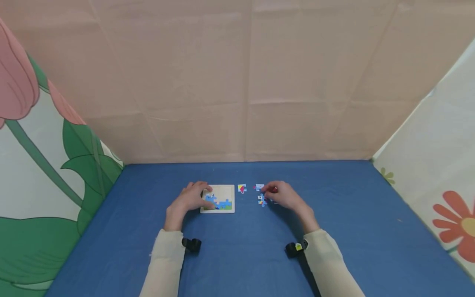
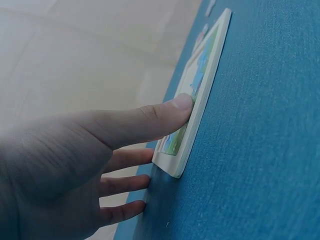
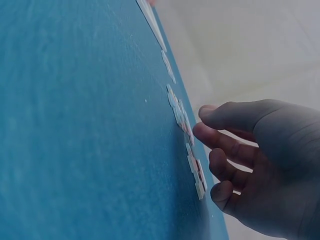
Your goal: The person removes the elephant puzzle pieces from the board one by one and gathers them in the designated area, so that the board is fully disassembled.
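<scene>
My left hand (image 1: 191,197) rests on the left side of a pale framed jigsaw board (image 1: 224,188). In the left wrist view, the thumb (image 2: 172,112) lies on the board's near edge, and the other fingers extend by its left end. Blue and green pieces (image 1: 224,204) fill the lower part of the board. Above several loose puzzle pieces (image 1: 262,199) is my right hand (image 1: 285,195), its fingers loosely bent. From the right wrist, a small gap shows between thumb and index fingertips, with no piece visible there. Part of the loose group is hidden under this hand.
A single loose piece (image 1: 242,188) lies between the board and the group on the right. Blue cloth (image 1: 245,255) covers the table. A beige sheet (image 1: 237,82) hangs along the back, and flower-printed panels (image 1: 426,165) stand at both sides.
</scene>
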Demonstrator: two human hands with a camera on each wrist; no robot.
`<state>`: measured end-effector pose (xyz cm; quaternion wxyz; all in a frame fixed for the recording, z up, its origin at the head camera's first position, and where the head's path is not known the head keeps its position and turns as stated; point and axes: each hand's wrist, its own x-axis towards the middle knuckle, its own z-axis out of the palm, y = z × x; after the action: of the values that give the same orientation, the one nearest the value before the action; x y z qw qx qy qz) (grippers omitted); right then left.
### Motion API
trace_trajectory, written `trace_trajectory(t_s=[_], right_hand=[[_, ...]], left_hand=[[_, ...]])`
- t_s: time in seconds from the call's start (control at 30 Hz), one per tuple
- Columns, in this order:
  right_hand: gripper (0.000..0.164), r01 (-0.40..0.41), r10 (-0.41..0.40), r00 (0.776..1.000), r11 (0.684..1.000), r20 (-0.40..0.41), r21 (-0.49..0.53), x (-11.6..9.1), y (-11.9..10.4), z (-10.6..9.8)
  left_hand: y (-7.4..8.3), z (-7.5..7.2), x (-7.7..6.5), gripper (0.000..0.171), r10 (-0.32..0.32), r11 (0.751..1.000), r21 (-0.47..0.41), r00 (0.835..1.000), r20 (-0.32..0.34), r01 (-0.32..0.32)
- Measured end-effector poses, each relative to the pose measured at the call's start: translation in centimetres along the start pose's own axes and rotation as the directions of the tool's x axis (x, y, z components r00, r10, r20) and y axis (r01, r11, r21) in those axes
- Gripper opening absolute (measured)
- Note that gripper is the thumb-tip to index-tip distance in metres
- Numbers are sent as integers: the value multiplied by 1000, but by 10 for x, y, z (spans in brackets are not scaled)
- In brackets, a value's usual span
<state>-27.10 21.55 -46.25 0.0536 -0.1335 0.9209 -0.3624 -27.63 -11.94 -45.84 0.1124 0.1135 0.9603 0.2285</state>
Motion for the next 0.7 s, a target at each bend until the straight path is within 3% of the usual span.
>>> trace_trajectory(t_s=[0.33,0.7], right_hand=[[17,56,-57,998,996,-11,-67,4,-8,9],[17,73,-72,996,997,49,-30,8,-31,23]], left_hand=[[2,0,-1,63,-3,1000,-3,1000,-2,3],[2,0,0,62,-10,1000,11,1000,1,10]])
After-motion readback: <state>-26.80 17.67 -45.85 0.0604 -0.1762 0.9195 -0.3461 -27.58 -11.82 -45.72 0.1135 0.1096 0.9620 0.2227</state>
